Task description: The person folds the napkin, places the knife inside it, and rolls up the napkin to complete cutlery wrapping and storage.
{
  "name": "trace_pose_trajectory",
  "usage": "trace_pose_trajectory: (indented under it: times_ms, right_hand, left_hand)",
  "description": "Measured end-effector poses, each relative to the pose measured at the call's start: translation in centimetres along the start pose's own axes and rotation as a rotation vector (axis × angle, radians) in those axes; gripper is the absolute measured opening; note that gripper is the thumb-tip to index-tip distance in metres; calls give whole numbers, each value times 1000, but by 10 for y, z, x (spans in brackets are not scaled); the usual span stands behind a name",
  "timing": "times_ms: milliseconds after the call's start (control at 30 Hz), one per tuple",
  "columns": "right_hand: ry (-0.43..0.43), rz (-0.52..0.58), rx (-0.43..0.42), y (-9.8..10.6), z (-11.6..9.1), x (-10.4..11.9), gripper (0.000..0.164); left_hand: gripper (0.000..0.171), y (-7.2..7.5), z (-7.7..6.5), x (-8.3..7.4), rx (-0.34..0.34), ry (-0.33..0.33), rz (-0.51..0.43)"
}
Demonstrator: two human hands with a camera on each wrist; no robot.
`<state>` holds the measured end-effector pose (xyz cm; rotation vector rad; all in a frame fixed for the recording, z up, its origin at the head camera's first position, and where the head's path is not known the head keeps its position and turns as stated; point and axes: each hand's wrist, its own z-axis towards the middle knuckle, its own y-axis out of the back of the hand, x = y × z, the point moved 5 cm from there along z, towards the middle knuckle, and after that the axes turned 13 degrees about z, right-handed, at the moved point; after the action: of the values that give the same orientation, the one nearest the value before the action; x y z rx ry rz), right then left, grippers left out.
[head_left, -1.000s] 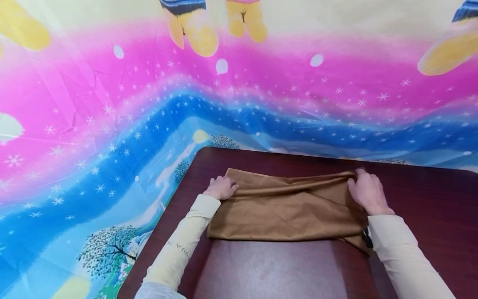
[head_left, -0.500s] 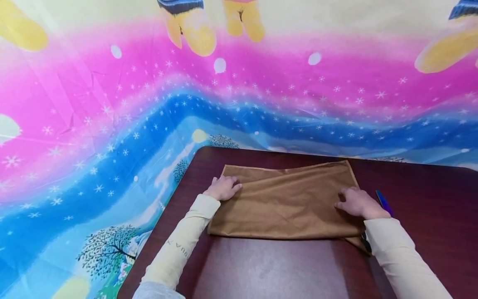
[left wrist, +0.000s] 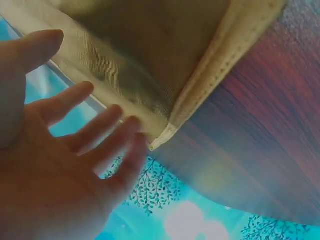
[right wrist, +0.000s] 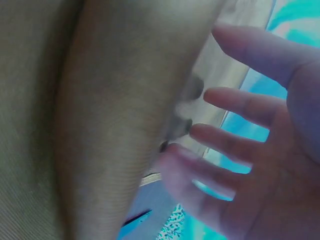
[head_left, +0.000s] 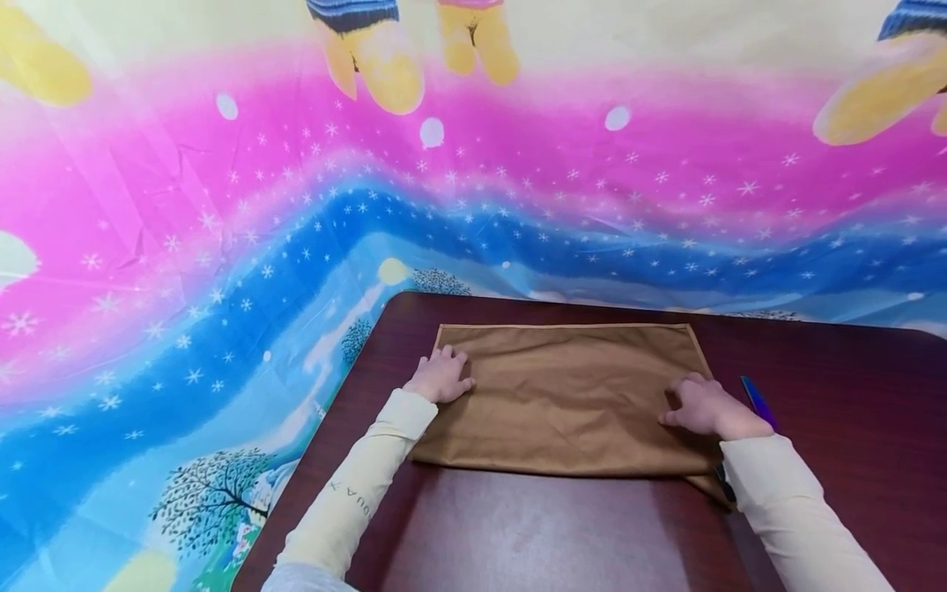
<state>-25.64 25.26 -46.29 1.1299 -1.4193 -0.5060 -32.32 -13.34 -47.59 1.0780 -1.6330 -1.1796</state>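
Observation:
A brown cloth (head_left: 570, 395) lies spread on the dark red-brown table, its stitched far edge nearly straight and a few soft wrinkles across its middle. My left hand (head_left: 440, 375) rests at the cloth's left edge with fingers spread; in the left wrist view those fingers (left wrist: 107, 117) are loosely extended beside a hemmed corner. Over the cloth's right part is my right hand (head_left: 701, 404), fingers loosely bent and pinching nothing. The right wrist view shows its fingers (right wrist: 232, 142) apart, close to a raised fold of cloth (right wrist: 130, 110). A small corner flap (head_left: 710, 491) sticks out at the near right.
A blue-purple blade-like piece (head_left: 758, 401) lies right of the cloth, partly hidden by my right wrist. Something black (head_left: 723, 481) shows beside the right cuff. The dark table (head_left: 547, 526) extends towards me, and a printed curtain (head_left: 518, 189) hangs behind it.
My right hand has let go of the far right corner and drawn back nearer. The cloth's far part has flattened and its edge straightened. The left hand has barely moved, its fingers now more spread.

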Motion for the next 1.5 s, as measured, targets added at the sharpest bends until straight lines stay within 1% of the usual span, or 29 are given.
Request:
trace_pose_trajectory:
  times_ms: [100,200,300,400,633,733,867,933,1000,1067,1133,1200,1267,1333,1367,1433,1500]
  right_hand:
    - [-18,-2,23,-1,-1,-1,65]
    - [-45,6,47,-2,-3,-1,68]
    - [-64,10,56,-2,-5,-1,70]
    - [-76,3,56,-3,-6,-3,72]
    - [-90,4,57,-7,-7,-8,73]
    - [-92,4,56,-8,-7,-9,74]
    - [-97,4,48,-9,-7,-9,75]
    - [-105,7,47,-10,-7,-9,75]
    - [-115,10,45,-11,-7,-10,75]
    - [-126,17,39,-11,-7,-12,76]
    - [-131,23,22,-11,-7,-14,77]
    - [-134,24,-1,-8,-9,-16,76]
    - [-151,26,-33,-4,-12,-20,73]
    - [-195,47,-57,2,-17,-25,69]
    - [-224,61,-67,5,-21,-28,67]
    - [-296,100,-74,11,-28,-34,63]
    - [-363,140,-53,17,-35,-39,64]
  left_hand:
    - [59,-1,-1,1,57,3,-35]
    - [65,-3,-1,2,96,-24,-75]
    - [69,-5,1,1,101,-51,-103]
    - [69,-6,4,0,98,-63,-110]
    - [65,-11,11,2,107,-64,-53]
    - [64,-12,13,4,104,-53,-50]
    - [64,-14,11,10,68,-18,-77]
    - [62,-13,9,14,30,13,-71]
    - [58,-10,5,18,-17,59,-60]
    - [52,-5,-1,24,-57,120,-49]
    - [44,1,-9,30,-63,181,-72]
    - [39,5,-19,37,-14,223,-120]
    - [36,6,-31,44,59,237,-175]
    - [36,5,-41,49,136,221,-216]
    - [36,4,-46,51,163,206,-231]
    - [37,2,-55,54,201,173,-270]
    - [40,1,-61,55,224,127,-313]
